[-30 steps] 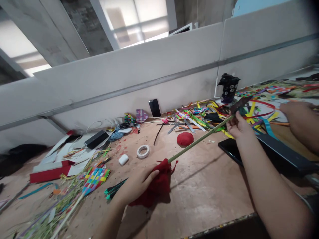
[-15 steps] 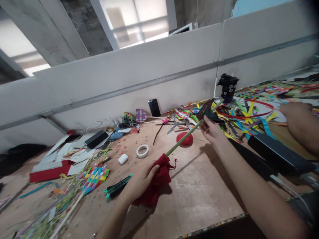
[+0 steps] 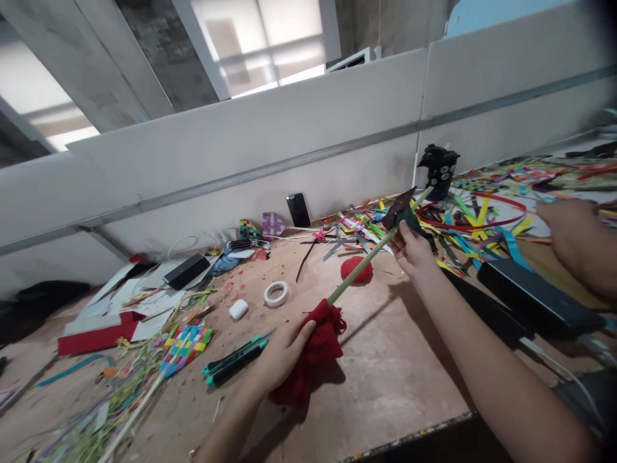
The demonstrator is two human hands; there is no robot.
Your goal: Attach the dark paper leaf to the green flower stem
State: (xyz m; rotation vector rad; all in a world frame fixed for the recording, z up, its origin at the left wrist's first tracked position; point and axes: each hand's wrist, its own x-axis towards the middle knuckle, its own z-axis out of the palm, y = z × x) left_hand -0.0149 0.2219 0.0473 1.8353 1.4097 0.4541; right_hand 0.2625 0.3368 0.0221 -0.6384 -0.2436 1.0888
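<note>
The step in hand appears to be supporting and handling a green stem (image 3: 377,251), which slants above the surface (image 3: 390,366) between both hands. The left hand (image 3: 284,354) has its grip closed on red cloth (image 3: 325,337) around the stem's lower end; the right hand (image 3: 412,252) pinches the stem beside a dark, leaf-like piece (image 3: 399,209). Behind the stem sits a red ball (image 3: 348,264); a black-and-green tool (image 3: 238,364) lies beside the left hand. Any further handling calls for a firm lower hold and a light upper pinch.
</note>
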